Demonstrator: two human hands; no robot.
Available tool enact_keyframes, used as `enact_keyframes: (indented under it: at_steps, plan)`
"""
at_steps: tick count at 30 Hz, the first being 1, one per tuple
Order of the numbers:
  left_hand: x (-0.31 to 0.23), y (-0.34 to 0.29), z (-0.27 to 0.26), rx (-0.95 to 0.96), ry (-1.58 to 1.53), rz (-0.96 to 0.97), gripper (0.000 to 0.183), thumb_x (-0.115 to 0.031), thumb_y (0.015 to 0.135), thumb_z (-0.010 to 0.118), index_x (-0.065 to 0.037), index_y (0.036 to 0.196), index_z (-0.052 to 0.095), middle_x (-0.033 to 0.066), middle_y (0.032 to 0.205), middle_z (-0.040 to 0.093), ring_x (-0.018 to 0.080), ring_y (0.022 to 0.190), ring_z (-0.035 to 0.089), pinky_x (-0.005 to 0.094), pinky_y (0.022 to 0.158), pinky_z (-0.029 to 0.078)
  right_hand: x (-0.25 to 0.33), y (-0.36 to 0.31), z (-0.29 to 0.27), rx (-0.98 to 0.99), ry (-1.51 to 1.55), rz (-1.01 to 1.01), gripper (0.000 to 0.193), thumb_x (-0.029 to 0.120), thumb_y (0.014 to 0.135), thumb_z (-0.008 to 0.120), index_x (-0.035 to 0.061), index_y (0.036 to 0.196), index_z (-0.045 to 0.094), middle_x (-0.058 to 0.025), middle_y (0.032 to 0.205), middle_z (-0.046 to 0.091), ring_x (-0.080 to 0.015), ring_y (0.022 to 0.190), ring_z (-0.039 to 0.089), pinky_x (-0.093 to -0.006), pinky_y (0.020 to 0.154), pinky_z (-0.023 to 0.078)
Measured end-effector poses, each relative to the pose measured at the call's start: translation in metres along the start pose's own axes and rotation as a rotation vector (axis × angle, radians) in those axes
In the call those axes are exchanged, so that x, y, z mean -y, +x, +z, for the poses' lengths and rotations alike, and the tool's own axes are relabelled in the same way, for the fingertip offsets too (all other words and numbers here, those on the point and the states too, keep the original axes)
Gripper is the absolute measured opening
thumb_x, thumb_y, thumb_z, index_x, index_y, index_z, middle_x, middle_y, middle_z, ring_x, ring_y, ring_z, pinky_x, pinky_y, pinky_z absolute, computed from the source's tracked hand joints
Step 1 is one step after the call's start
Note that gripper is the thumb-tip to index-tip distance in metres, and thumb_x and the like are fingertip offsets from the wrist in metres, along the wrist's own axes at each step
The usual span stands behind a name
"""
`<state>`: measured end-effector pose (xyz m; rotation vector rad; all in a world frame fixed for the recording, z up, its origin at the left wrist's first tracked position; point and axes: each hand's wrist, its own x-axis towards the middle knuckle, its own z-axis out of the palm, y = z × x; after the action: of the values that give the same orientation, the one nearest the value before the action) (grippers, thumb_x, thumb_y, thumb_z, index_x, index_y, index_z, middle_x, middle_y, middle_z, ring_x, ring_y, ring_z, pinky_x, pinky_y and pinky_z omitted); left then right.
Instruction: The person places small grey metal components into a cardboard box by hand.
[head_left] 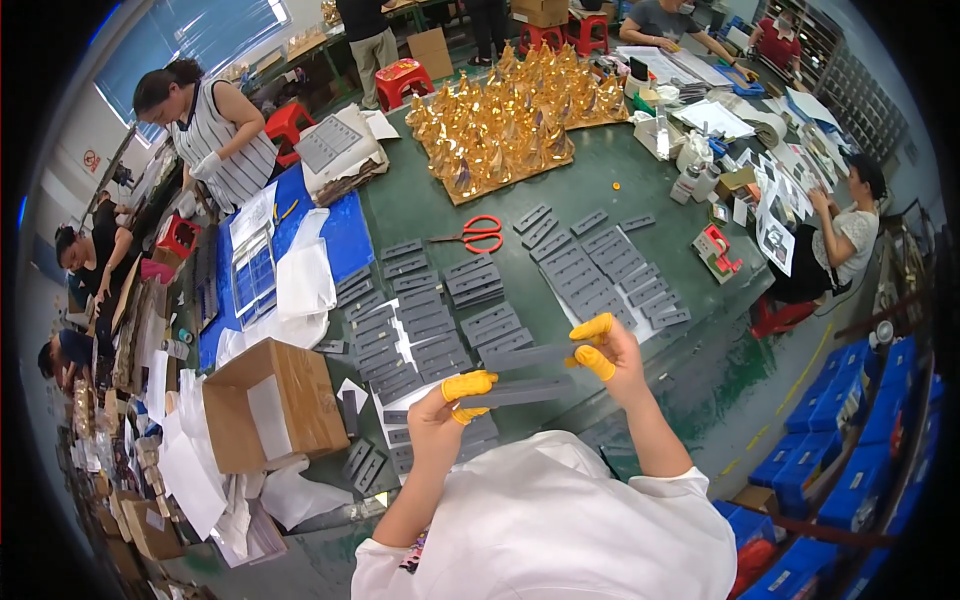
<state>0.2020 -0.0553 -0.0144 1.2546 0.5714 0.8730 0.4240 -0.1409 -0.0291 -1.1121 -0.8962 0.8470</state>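
- While the left hand [432, 420] pinches a slim, matte-grey bar [526, 392],
- the right hand [618, 364] pinches a long grey strip [530, 355];
- both wear yellow finger covers [468, 385].

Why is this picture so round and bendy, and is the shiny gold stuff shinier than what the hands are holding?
Head view: the fisheye lens bends straight edges toward the rim, and the corners are black; head view: light glints off the gold ornaments, while the gray strips in the left hand and right hand look duller.
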Motion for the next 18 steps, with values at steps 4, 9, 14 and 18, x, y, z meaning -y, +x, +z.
enact_keyframes:
  at_steps: [4, 9, 14, 18]
  plan:
    - [-0.005, 0.001, 0.002, 0.019, -0.014, 0.012, 0.026, 0.01, 0.076, 0.055, 0.006, 0.102, 0.058, 0.0144, 0.102, 0.06, 0.0206, 0.093, 0.059, 0.0307, 0.082, 0.049, 0.002, -0.002, 0.002, -0.003, -0.01, -0.001, 0.02, 0.011, 0.08, 0.063, -0.0002, 0.093, 0.052, -0.0058, 0.079, 0.058, -0.0137, 0.071, 0.059, -0.0257, 0.068, 0.045]
    - [-0.004, 0.004, 0.004, 0.024, -0.009, 0.008, 0.026, 0.008, 0.076, 0.056, 0.006, 0.102, 0.058, 0.0143, 0.101, 0.06, 0.0204, 0.089, 0.059, 0.0304, 0.079, 0.05, 0.0, -0.004, 0.001, 0.003, 0.018, 0.005, 0.019, 0.01, 0.081, 0.062, -0.0001, 0.093, 0.052, -0.0062, 0.079, 0.058, -0.0138, 0.071, 0.059, -0.0252, 0.069, 0.045]
    - [-0.005, 0.005, 0.007, 0.016, -0.019, -0.038, 0.026, 0.009, 0.077, 0.056, 0.006, 0.102, 0.058, 0.0135, 0.1, 0.061, 0.0199, 0.089, 0.059, 0.0299, 0.078, 0.05, 0.0, -0.005, -0.002, 0.027, 0.05, 0.049, 0.019, 0.009, 0.082, 0.06, 0.0006, 0.096, 0.051, -0.006, 0.08, 0.058, -0.0137, 0.072, 0.059, -0.0249, 0.068, 0.044]
    - [-0.001, 0.007, 0.006, 0.023, -0.001, -0.041, 0.026, 0.01, 0.076, 0.055, 0.005, 0.102, 0.059, 0.0126, 0.1, 0.061, 0.0192, 0.089, 0.059, 0.0296, 0.078, 0.05, -0.018, -0.003, -0.024, 0.015, 0.027, 0.181, 0.021, 0.009, 0.083, 0.059, 0.0034, 0.1, 0.05, -0.0045, 0.083, 0.057, -0.0118, 0.074, 0.057, -0.0235, 0.067, 0.043]
